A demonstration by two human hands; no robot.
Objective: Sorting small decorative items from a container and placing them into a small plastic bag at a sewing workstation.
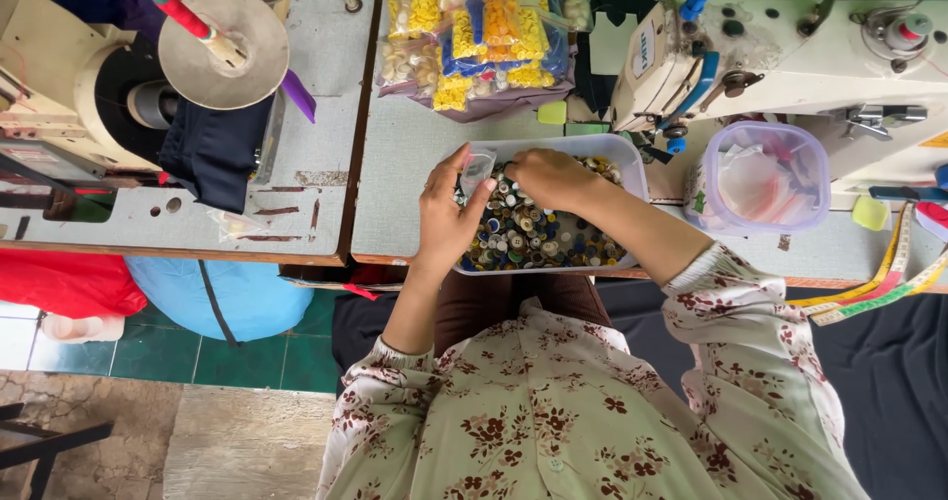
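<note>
The left hand pinches a small clear plastic bag between thumb and fingers, above the tray of mixed buttons on the tabletop. The right hand rests curled on the buttons beside it; whether it grips any cannot be told. Keeping the bag's mouth open over the tray would likely catch spills. Bagged buttons lie behind, a lidded tub to the right. The fingertips are hidden.

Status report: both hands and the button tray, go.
Left hand holding small clear bag, fingers closed on it. Right hand down in the buttons. Tray on table edge; nothing blocking.
</note>
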